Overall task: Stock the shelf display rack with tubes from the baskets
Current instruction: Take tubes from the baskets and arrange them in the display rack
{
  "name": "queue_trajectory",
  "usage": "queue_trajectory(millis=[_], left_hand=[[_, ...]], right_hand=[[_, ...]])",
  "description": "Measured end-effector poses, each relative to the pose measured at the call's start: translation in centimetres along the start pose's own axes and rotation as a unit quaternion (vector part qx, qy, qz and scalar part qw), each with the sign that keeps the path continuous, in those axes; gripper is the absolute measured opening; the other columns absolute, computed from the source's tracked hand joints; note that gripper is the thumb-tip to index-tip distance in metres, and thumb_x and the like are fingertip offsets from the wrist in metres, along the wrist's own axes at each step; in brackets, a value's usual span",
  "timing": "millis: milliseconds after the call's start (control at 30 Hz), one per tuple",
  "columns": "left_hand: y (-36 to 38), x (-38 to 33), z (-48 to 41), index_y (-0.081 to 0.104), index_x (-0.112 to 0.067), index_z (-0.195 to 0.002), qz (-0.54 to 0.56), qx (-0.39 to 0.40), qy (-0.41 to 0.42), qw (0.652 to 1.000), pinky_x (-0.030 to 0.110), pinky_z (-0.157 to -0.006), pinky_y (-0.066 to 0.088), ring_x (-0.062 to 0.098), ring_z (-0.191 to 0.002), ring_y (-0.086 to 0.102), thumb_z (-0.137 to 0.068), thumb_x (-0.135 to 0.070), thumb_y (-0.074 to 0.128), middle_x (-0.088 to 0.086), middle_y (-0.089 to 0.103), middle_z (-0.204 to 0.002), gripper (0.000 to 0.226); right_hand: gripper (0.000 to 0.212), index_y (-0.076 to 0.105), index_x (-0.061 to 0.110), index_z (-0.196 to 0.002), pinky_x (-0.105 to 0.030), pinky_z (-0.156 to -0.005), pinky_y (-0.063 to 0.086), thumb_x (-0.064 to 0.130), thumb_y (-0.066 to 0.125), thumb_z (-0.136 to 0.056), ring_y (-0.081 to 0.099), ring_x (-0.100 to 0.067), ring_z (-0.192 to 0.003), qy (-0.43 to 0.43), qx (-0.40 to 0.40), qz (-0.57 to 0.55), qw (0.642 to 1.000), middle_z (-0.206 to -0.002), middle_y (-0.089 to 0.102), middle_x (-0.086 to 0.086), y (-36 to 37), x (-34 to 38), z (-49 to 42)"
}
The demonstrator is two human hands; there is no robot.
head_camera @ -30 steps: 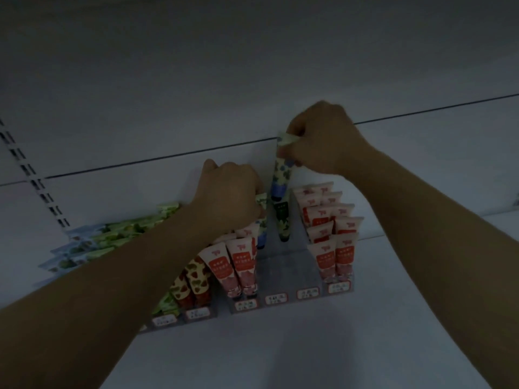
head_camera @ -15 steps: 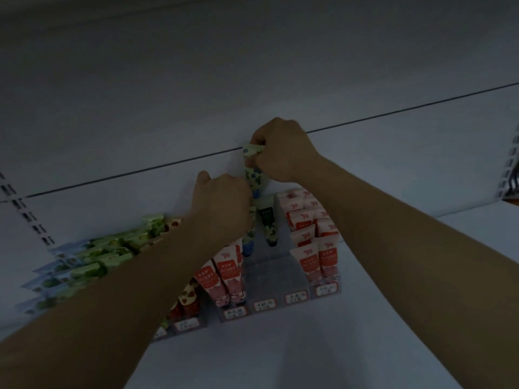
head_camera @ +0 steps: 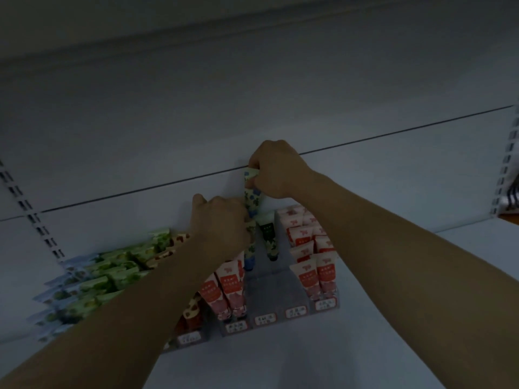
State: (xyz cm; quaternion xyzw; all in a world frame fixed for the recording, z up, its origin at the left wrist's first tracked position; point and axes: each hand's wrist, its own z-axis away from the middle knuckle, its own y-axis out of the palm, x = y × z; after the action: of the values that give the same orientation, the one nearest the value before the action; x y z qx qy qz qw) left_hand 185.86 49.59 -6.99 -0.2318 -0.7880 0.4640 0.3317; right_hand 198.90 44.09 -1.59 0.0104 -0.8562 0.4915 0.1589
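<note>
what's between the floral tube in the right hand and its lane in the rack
The left hand sits at the display rack's back lane, hiding the floral tube's lower end. A similar tube already stands just in front. Nothing else visible blocks it.

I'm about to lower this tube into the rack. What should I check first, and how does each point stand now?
1. Right hand pinches the flowered tube by its flat end: ok.
2. Tube points cap-down toward the rack: ok.
3. Tube seated in a lane: not ok, it is held above the rack.
4. Grey middle lane has bare room in front: ok.
5. Left hand clear of the drop path: cannot tell, its fingers are hidden.
6. Red tubes alongside stand in their rows: ok.
</note>
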Motion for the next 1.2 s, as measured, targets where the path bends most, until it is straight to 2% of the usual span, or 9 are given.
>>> queue_trajectory(millis=[100, 200, 300, 400, 500, 567, 833, 1067, 1200], left_hand=[[-0.2, 1.0, 0.0, 0.067, -0.029, -0.084, 0.150, -0.012, 0.016, 0.989, 0.030, -0.094, 0.032, 0.011, -0.087, 0.059, -0.082, -0.055, 0.063, -0.017, 0.058, -0.083, 0.026], [-0.8, 2.0, -0.8, 0.072, -0.009, -0.075, 0.349, -0.062, -0.040, 0.934, 0.011, -0.060, 0.041, 0.010, -0.065, 0.059, -0.089, -0.037, 0.060, 0.003, 0.069, -0.074, 0.033], [-0.6, 2.8, -2.0, 0.071, 0.003, -0.084, 0.339, 0.022, -0.031, 0.940, 0.009, -0.050, 0.037, 0.013, -0.066, 0.057, -0.091, -0.024, 0.056, 0.011, 0.070, -0.082, 0.031], [-0.8, 3.2, -2.8, 0.076, -0.010, -0.096, 0.318, 0.110, 0.020, 0.942, -0.003, -0.055, 0.037, 0.004, -0.078, 0.057, -0.088, -0.026, 0.066, -0.003, 0.068, -0.096, 0.020], [-1.0, 3.4, -3.6, 0.074, -0.016, -0.097, 0.281, 0.140, 0.074, 0.947, -0.003, -0.056, 0.036, 0.000, -0.078, 0.055, -0.084, -0.035, 0.071, -0.006, 0.068, -0.097, 0.024], [-0.8, 3.4, -3.8, 0.073, -0.014, -0.102, 0.255, 0.130, 0.098, 0.953, -0.002, -0.060, 0.035, 0.002, -0.085, 0.054, -0.087, -0.028, 0.069, -0.002, 0.067, -0.106, 0.021], [0.5, 4.6, -2.7, 0.069, -0.019, -0.100, 0.235, 0.074, 0.136, 0.960, 0.004, -0.053, 0.037, 0.001, -0.065, 0.051, -0.089, -0.015, 0.063, -0.010, 0.058, -0.078, 0.013], [1.1, 4.8, -1.8, 0.069, -0.013, -0.093, 0.249, 0.030, 0.135, 0.959, 0.014, -0.059, 0.035, 0.015, -0.076, 0.057, -0.090, -0.007, 0.059, 0.005, 0.068, -0.094, 0.012], [1.4, 4.8, -1.6, 0.071, -0.007, -0.099, 0.241, 0.016, 0.138, 0.960, 0.012, -0.056, 0.033, 0.015, -0.077, 0.057, -0.088, -0.006, 0.060, 0.006, 0.068, -0.096, 0.016]], right_hand=[[0.039, 0.040, 0.013, -0.058, -0.017, -0.046, 0.021, 0.023, 0.069, -0.083, 0.034, -0.008, -0.055, 0.006, -0.030, -0.011, 0.999, -0.059, 0.035, 0.006, -0.9, -0.8, 0.4], [0.026, 0.065, 0.001, -0.074, -0.017, -0.046, 0.024, 0.026, 0.069, -0.081, 0.047, -0.015, -0.067, -0.004, -0.050, 0.006, 0.999, -0.064, 0.051, -0.003, -1.7, -0.9, 0.4], [0.027, 0.064, 0.002, -0.068, -0.019, -0.046, 0.028, 0.025, 0.068, -0.081, 0.050, -0.017, -0.065, -0.012, 0.003, 0.044, 0.999, -0.068, 0.057, -0.005, -1.2, -0.5, -0.2], [0.042, 0.038, 0.013, -0.055, -0.021, -0.046, 0.023, 0.024, 0.067, -0.083, 0.037, -0.013, -0.054, -0.010, 0.034, 0.076, 0.996, -0.059, 0.039, 0.001, -0.2, -0.1, -0.9], [0.033, 0.040, 0.013, -0.062, -0.021, -0.047, 0.025, 0.020, 0.064, -0.085, 0.041, -0.017, -0.063, -0.032, 0.030, 0.092, 0.995, -0.064, 0.040, 0.001, 0.5, 0.5, -1.5], [0.028, 0.043, 0.013, -0.066, -0.019, -0.047, 0.025, 0.019, 0.063, -0.085, 0.041, -0.017, -0.062, -0.034, 0.042, 0.097, 0.994, -0.064, 0.040, 0.000, 0.9, 0.7, -1.7], [0.027, 0.049, 0.010, -0.058, -0.022, -0.050, 0.029, 0.010, 0.061, -0.082, 0.043, -0.016, -0.060, -0.027, 0.086, 0.073, 0.993, -0.060, 0.044, 0.000, 3.2, 0.6, 0.3], [0.023, 0.048, 0.008, -0.072, -0.026, -0.057, 0.039, 0.022, 0.054, -0.090, 0.048, -0.020, -0.074, -0.023, 0.137, 0.078, 0.987, -0.066, 0.042, -0.001, 3.6, 1.9, 0.4], [0.023, 0.060, 0.004, -0.098, -0.023, -0.052, 0.036, 0.022, 0.047, -0.096, 0.052, -0.020, -0.078, -0.034, 0.207, 0.082, 0.974, -0.078, 0.051, -0.006, 3.1, 1.9, 0.6]])
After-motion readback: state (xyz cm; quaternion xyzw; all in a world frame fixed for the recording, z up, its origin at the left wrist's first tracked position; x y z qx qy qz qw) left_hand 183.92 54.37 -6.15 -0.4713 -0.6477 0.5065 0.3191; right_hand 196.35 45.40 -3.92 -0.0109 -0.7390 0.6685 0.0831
